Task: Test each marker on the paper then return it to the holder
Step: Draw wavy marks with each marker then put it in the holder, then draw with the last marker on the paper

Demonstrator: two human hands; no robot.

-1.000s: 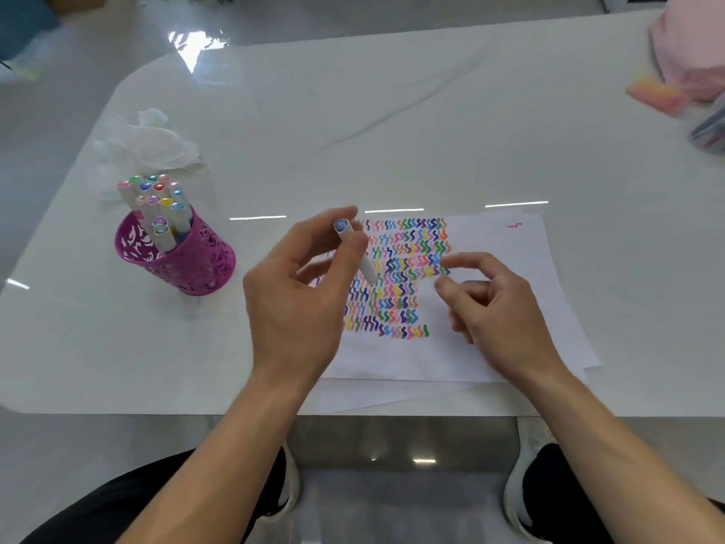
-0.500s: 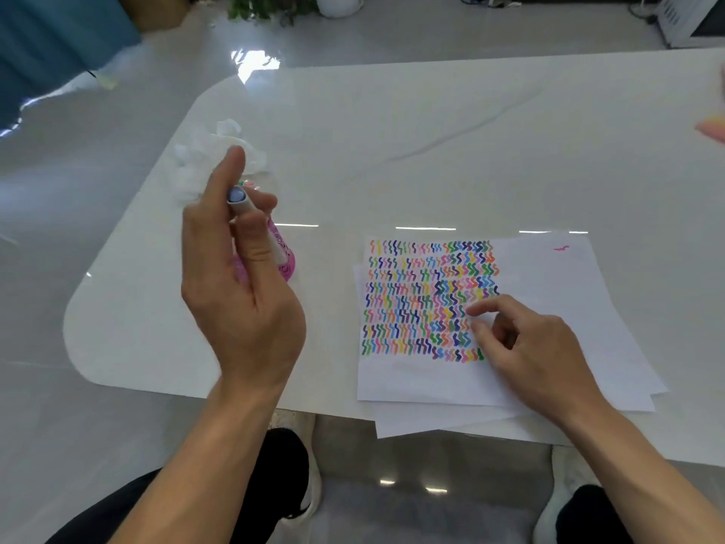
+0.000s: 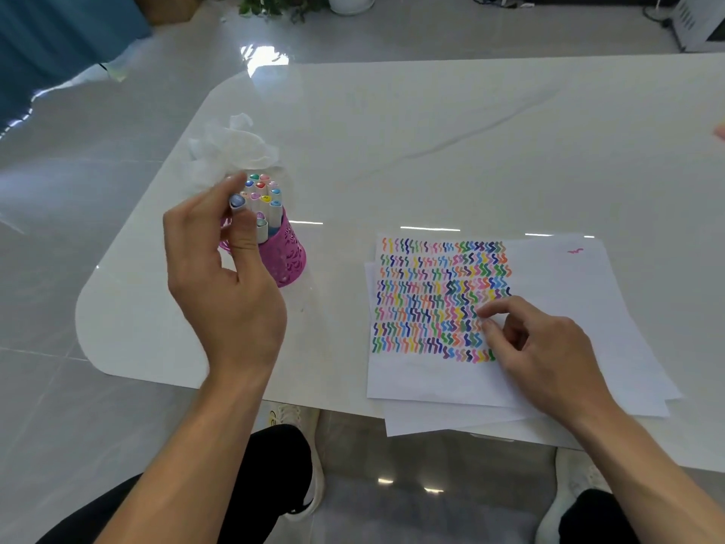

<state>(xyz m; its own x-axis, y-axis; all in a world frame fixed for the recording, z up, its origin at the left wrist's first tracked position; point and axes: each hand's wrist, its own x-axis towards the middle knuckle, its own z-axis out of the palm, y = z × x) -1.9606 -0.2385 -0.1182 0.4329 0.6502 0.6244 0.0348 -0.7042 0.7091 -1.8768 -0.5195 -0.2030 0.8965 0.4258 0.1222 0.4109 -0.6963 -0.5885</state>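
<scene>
Left hand (image 3: 225, 280) raised, thumb and fingers pinched round marker (image 3: 237, 201), blue-grey cap up. Marker right at near-left rim of pink holder (image 3: 288, 255); tip hidden behind hand. Holder packed with capped markers (image 3: 262, 189). Crumpled tissue (image 3: 231, 145) just beyond. Over right: right hand (image 3: 543, 349) loosely curled, holding nothing, fingertips resting on paper (image 3: 569, 300) beside coloured squiggles (image 3: 427, 292). White table (image 3: 431, 131) underneath.
</scene>
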